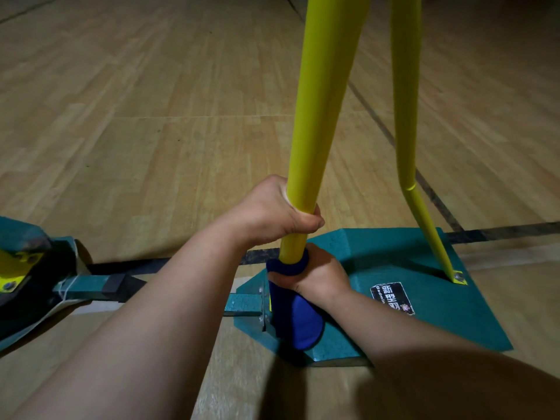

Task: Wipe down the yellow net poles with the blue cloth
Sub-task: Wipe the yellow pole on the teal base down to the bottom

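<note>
Risks, largest first. Tipping or shifting of the wedge-shaped teal metal base [409, 262] at lower right of frame: possible if the downward wiping stroke turns into a sideways pull on the thick round yellow net pole [318, 110], which rises from lower centre to the top edge; judged unlikely given the base's apparent weight, yet worth noting. Incomplete cleaning at the foot of the pole: likely, since the blue fabric cloth [295, 310] already sits at the lowest visible stretch, wrapped round the pole with a loose flap hanging down over the base's near edge, the pole's socket hidden behind it. Snagging of that flap on the bolted bracket just left of it: plausible. Pinching of knuckles against the base: possible with further descent. Slipping of the upper grip on smooth paint: minor. Hand states: left hand [272, 210], centre frame, curled tightly round the bare pole just above the cloth; right hand [318, 274], directly below, clenched round the cloth-covered pole, thumb side uppermost. Count, largest to smallest: one pale wooden plank floor [136, 116] with dark court lines; two teal bases, the second base [18, 262] only partly in view at the left edge, carrying yellow fittings; one thick yellow pole; one thinner bent yellow brace tube [406, 116] at upper right, bolted to the base at a small yellow foot; two bare forearms and two hands; one blue cloth; one black printed label [392, 297] on the base, text partly hidden.
</note>
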A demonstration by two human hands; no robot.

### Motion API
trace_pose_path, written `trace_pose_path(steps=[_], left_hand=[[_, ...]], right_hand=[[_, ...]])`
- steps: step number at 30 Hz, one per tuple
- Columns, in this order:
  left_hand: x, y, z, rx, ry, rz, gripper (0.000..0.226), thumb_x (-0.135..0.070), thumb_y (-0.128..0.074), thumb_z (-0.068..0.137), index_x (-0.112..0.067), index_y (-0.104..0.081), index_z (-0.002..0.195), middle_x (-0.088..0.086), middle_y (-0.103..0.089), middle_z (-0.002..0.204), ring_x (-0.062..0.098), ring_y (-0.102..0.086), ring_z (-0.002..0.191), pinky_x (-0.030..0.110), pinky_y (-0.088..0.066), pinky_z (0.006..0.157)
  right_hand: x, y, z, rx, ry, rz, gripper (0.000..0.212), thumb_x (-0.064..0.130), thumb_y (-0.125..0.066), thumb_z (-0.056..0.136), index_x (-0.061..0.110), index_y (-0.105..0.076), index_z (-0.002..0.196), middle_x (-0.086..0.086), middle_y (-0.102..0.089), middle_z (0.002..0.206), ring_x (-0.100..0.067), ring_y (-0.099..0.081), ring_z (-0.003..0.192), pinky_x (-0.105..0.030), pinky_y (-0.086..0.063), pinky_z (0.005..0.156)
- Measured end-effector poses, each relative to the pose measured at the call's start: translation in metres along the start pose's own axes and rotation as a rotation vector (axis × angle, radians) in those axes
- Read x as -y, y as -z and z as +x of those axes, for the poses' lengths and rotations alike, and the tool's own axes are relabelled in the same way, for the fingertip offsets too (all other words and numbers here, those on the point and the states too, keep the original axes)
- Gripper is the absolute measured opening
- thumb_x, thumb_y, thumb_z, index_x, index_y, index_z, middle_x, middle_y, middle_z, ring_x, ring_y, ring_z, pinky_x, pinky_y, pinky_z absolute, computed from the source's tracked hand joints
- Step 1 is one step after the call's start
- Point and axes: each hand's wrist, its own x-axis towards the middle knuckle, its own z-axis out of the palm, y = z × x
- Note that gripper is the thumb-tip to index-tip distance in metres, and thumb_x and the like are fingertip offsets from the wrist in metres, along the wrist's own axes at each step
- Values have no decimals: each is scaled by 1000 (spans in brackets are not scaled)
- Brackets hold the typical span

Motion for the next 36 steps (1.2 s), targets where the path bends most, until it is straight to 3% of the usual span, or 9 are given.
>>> trace_pose_path(steps=[4, 8, 12, 17, 22, 27, 30, 36], left_hand=[[2, 0, 2, 7, -3, 9, 14, -12, -87, 77, -7, -75, 83, 9, -76, 86, 19, -73, 83, 33, -61, 77], [3, 0, 2, 11, -4, 10, 13, -12, -86, 78, -5, -76, 84, 9, -76, 85, 19, -74, 83, 33, -61, 78], [2, -1, 1, 11, 9, 11, 14, -11, -85, 79, -4, -76, 86, 11, -76, 88, 22, -74, 86, 37, -61, 82], [1, -5, -3, -19, 24, -3, 11, -10, -84, 80, -6, -75, 84, 14, -76, 89, 25, -73, 88, 37, -60, 83], [2, -7, -3, -33, 27, 3, 12, -13, -84, 79, -7, -76, 86, 10, -76, 88, 21, -73, 86, 35, -59, 82], [3, -6, -1, -23, 8, -4, 12, -8, -85, 78, -5, -75, 83, 8, -76, 83, 12, -71, 75, 29, -59, 75], [3, -5, 1, -11, 3, 3, 12, -9, -86, 77, -8, -75, 81, 4, -76, 80, 11, -72, 74, 26, -59, 72], [4, -4, 3, -2, 3, 13, 10, -8, -85, 78, -7, -76, 82, 5, -77, 83, 18, -74, 82, 34, -61, 79]], right_hand=[[-2, -12, -1, 22, -63, 23, 54, 72, -80, 61, 34, -46, 80, 15, -58, 76, -2, -52, 65, -22, -35, 52], [-2, -22, -3, 15, -131, 15, 52, 69, -78, 66, 35, -44, 85, 15, -59, 80, -6, -53, 66, -25, -34, 55], [-5, -36, -5, -13, -221, 5, 49, 60, -81, 71, 35, -48, 99, 8, -64, 93, -22, -59, 78, -31, -42, 71], [-4, -35, -1, 59, -257, -41, 59, 50, -87, 71, 29, -55, 117, 2, -70, 113, -26, -68, 106, -35, -52, 85], [2, -23, -7, 30, -238, -82, 63, 58, -89, 64, 26, -56, 107, 3, -68, 102, -25, -70, 101, -31, -46, 72], [11, -10, -14, -130, -102, -93, 61, 77, -77, 61, 34, -49, 95, 11, -61, 87, -19, -56, 74, -31, -35, 57], [12, -11, -16, -193, -63, -92, 57, 80, -71, 63, 36, -46, 90, 13, -59, 85, -17, -53, 72, -31, -36, 60], [10, -25, -7, -93, -209, -64, 58, 76, -72, 65, 32, -49, 94, 8, -62, 88, -23, -65, 83, -32, -38, 65]])
